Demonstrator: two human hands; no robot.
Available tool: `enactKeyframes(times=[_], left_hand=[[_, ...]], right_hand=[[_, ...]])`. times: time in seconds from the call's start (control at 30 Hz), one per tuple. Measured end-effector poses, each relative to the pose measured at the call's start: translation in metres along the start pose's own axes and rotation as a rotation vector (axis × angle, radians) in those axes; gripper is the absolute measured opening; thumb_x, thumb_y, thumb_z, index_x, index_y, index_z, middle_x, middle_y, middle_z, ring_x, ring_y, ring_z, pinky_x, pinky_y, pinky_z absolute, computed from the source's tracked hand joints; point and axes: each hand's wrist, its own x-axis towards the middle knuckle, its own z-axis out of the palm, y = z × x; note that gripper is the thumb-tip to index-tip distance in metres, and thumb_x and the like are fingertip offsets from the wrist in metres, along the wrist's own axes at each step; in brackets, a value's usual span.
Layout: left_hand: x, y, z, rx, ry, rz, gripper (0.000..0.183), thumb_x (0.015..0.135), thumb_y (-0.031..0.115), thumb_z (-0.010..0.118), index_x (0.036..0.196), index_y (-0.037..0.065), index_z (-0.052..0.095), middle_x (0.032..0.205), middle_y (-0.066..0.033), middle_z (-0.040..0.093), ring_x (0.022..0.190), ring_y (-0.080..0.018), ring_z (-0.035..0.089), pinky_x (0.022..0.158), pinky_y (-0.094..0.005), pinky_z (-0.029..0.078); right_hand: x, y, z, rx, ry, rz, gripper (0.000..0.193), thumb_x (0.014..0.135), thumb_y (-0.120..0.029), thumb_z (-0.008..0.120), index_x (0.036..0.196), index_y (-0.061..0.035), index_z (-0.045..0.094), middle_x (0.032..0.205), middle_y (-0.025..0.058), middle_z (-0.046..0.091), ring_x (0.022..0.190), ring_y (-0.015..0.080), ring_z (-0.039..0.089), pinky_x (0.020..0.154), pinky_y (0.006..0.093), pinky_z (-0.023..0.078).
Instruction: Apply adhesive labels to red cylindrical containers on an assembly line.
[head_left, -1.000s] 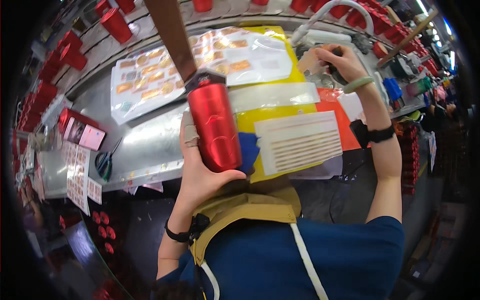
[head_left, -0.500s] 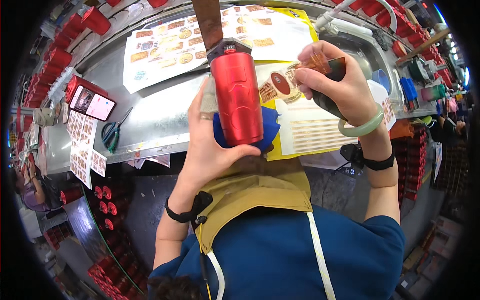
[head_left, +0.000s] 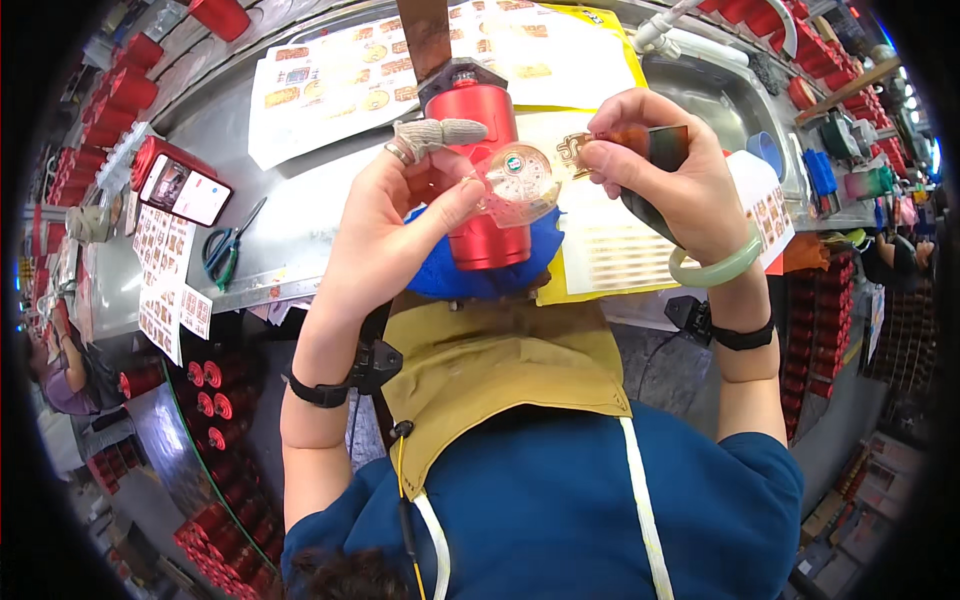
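Peeling a round clear sticker (head_left: 518,180) with my left hand (head_left: 400,215) pinched on it, just in front of the red canister (head_left: 482,170), while my right hand (head_left: 665,175) grips its dark backing strip (head_left: 655,145); next comes careful alignment on the canister, I judge.

A long steel worktop (head_left: 300,215) curves across the view — a sink (head_left: 715,85) sunk into its right end. Red canisters (head_left: 215,400) crowd the racks below, and more line the shelves (head_left: 110,95) behind.

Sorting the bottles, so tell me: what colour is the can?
Red can, black top; head view.
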Motion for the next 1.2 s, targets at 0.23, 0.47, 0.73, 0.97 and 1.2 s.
enactKeyframes(times=[0.23, 0.47, 0.73, 0.97, 1.2], left_hand=[[-0.004, 0.009, -0.019, 0.223, 0.049, -0.058, 0.039, 0.091, 0.006, 0.077, 0.127, 0.001, 0.061, 0.091, 0.0051, 0.059, 0.082, -0.0013, 0.058, 0.072, -0.0189, 0.048], [-0.037, 0.021, -0.018, -0.073, -0.133, -0.165, 0.045, 0.095, 0.002, 0.070, 0.138, 0.000, 0.055, 0.096, 0.0032, 0.059, 0.090, -0.0052, 0.058, 0.080, -0.0226, 0.048], [-0.021, -0.036, -0.031, 0.022, 0.076, -0.231, 0.025, 0.097, 0.010, 0.072, 0.108, 0.001, 0.051, 0.096, 0.0002, 0.058, 0.088, -0.0065, 0.058, 0.078, -0.0241, 0.049], [-0.021, -0.051, -0.025, -0.128, 0.107, -0.212, 0.030, 0.100, 0.011, 0.068, 0.120, -0.001, 0.050, 0.099, -0.0048, 0.062, 0.084, -0.0112, 0.059, 0.078, -0.0281, 0.051], [-0.025, -0.052, -0.021, -0.244, 0.208, -0.287, 0.042, 0.099, 0.009, 0.067, 0.138, 0.001, 0.051, 0.101, -0.0060, 0.065, 0.089, -0.0128, 0.062, 0.075, -0.0266, 0.050]], right_hand=[[0.000, 0.008, 0.003, -0.330, -0.063, 0.008, 0.018, 0.090, -0.005, 0.077, 0.105, 0.0014, 0.069, 0.089, 0.0003, 0.067, 0.086, 0.0055, 0.062, 0.077, 0.0213, 0.050], [-0.039, 0.008, 0.013, -0.055, -0.125, 0.113, 0.018, 0.094, -0.011, 0.074, 0.100, 0.0051, 0.072, 0.091, 0.0069, 0.074, 0.086, 0.0077, 0.065, 0.080, 0.0254, 0.052], [-0.015, 0.065, 0.032, -0.185, -0.021, 0.142, 0.020, 0.093, -0.016, 0.073, 0.099, 0.0030, 0.073, 0.088, 0.0069, 0.075, 0.082, 0.0102, 0.067, 0.077, 0.0270, 0.054], [-0.011, 0.083, 0.033, -0.168, -0.018, 0.149, 0.020, 0.094, -0.017, 0.073, 0.101, 0.0023, 0.073, 0.089, 0.0067, 0.075, 0.085, 0.0102, 0.068, 0.079, 0.0266, 0.054], [-0.009, 0.088, 0.031, 0.037, -0.105, 0.198, 0.020, 0.096, -0.016, 0.072, 0.104, 0.0025, 0.071, 0.096, 0.0060, 0.075, 0.090, 0.0097, 0.068, 0.083, 0.0263, 0.053]])
